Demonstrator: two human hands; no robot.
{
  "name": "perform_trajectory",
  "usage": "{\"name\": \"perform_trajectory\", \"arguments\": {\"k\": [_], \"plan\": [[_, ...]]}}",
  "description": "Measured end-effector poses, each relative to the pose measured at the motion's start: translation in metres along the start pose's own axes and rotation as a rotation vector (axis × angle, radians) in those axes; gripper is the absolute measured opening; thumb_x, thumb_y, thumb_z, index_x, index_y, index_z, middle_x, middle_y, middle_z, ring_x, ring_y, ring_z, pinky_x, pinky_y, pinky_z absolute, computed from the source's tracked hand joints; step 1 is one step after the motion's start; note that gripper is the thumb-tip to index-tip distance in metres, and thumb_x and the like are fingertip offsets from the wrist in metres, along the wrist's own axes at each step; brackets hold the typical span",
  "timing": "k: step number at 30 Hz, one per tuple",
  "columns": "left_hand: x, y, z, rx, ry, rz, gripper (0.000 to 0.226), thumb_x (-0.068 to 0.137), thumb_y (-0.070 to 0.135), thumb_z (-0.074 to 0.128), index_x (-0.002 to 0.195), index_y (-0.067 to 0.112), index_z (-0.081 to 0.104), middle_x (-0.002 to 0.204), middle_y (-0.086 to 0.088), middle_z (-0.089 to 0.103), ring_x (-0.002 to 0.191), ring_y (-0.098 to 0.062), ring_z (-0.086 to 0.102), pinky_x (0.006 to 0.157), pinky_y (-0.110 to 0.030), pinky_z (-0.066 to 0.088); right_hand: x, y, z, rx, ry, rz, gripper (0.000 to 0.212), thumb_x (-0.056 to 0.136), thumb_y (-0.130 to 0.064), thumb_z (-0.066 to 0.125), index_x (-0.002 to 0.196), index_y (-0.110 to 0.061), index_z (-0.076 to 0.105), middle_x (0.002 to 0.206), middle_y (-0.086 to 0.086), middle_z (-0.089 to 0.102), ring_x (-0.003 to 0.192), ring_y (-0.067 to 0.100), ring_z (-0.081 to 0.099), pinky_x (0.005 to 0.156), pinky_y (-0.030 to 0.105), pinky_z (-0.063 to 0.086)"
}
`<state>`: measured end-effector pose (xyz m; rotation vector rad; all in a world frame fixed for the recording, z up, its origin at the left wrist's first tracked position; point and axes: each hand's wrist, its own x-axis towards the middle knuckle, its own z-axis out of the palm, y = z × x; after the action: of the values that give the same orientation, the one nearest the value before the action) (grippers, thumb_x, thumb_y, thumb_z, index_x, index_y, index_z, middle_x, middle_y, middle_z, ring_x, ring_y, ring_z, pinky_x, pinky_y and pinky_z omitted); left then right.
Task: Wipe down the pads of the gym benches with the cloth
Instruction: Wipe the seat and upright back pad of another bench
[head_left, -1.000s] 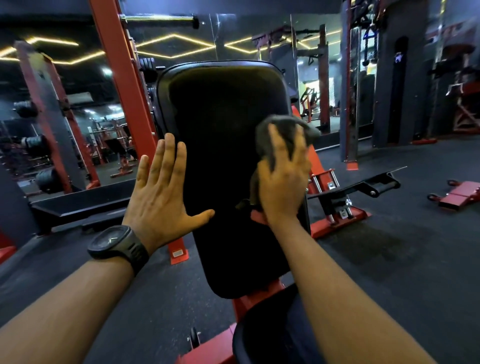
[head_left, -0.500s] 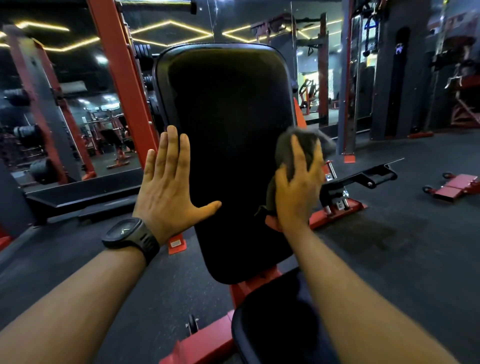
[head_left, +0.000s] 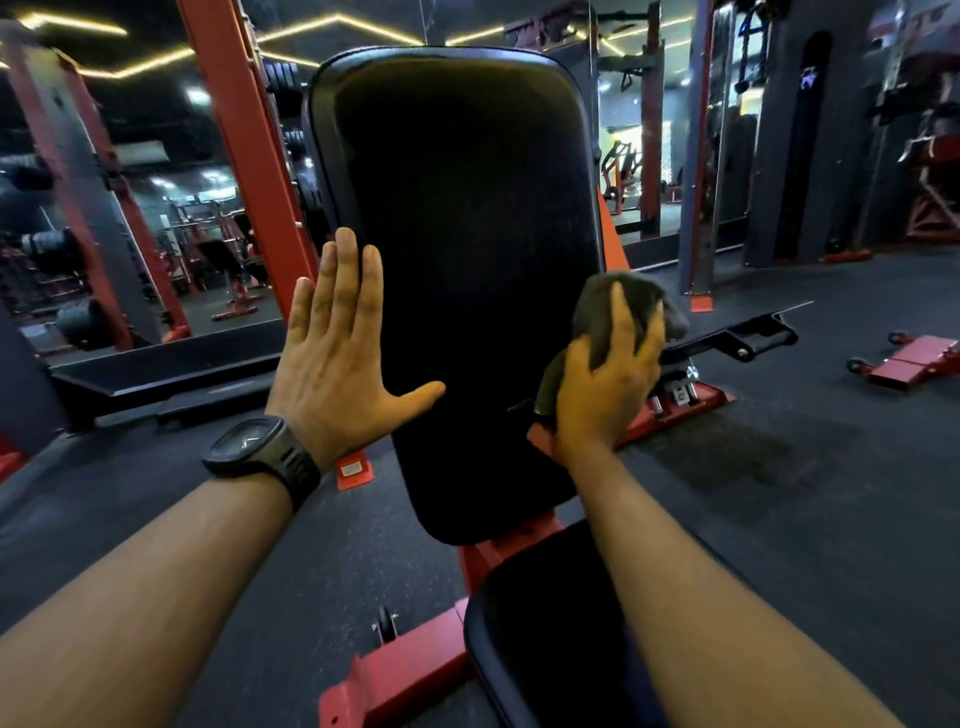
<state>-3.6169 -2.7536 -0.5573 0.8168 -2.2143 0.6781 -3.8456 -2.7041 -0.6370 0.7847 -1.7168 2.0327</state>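
A tall black back pad (head_left: 462, 249) of a red-framed gym bench stands inclined in front of me. Below it lies the black seat pad (head_left: 545, 623). My left hand (head_left: 332, 358) rests flat with fingers spread against the back pad's left edge. My right hand (head_left: 608, 389) grips a bunched dark grey cloth (head_left: 618, 306) and presses it onto the pad's lower right edge. A black watch (head_left: 260, 447) is on my left wrist.
Red rack uprights (head_left: 244, 156) stand behind the bench on the left, with mirrors beyond. A black bar with a handle (head_left: 748, 338) juts out to the right at floor level. A low red wheeled part (head_left: 914, 358) lies on the dark rubber floor at the far right.
My right hand has slid the cloth down and to the right along the pad's right edge. The left hand stays flat on the pad; the view has shifted closer.
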Motion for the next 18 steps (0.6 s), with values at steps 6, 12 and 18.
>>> {"name": "perform_trajectory", "arguments": {"k": [6, 12, 18], "plan": [[-0.001, 0.003, 0.003, 0.006, -0.005, -0.011, 0.132, 0.067, 0.082, 0.049, 0.157, 0.006, -0.011, 0.164, -0.017, -0.017, 0.152, -0.030, -0.015, 0.124, -0.053, 0.001, -0.101, -0.008, -0.005, -0.004, -0.114, -0.079, 0.064, 0.079, -0.015, 0.060, 0.141, -0.034, 0.055, 0.159, 0.013, 0.030, 0.132, 0.039, 0.040, 0.117, 0.032, 0.029], [-0.001, 0.007, 0.005, -0.031, 0.007, -0.028, 0.131, 0.067, 0.081, 0.049, 0.156, 0.008, -0.014, 0.164, -0.018, -0.016, 0.152, -0.030, -0.016, 0.124, -0.053, -0.001, -0.038, 0.004, -0.005, -0.032, -0.093, -0.256, 0.061, 0.086, -0.009, 0.065, 0.142, -0.030, 0.054, 0.159, 0.016, 0.031, 0.140, 0.037, 0.035, 0.116, 0.023, 0.021], [-0.004, 0.007, 0.004, -0.025, 0.001, -0.022, 0.130, 0.068, 0.081, 0.048, 0.156, 0.008, -0.014, 0.164, -0.017, -0.016, 0.152, -0.030, -0.016, 0.124, -0.054, 0.000, -0.088, 0.022, -0.008, -0.011, 0.099, 0.352, 0.066, 0.080, -0.016, 0.060, 0.144, -0.031, 0.052, 0.158, 0.014, 0.032, 0.129, 0.044, 0.044, 0.108, 0.047, 0.034]]}}
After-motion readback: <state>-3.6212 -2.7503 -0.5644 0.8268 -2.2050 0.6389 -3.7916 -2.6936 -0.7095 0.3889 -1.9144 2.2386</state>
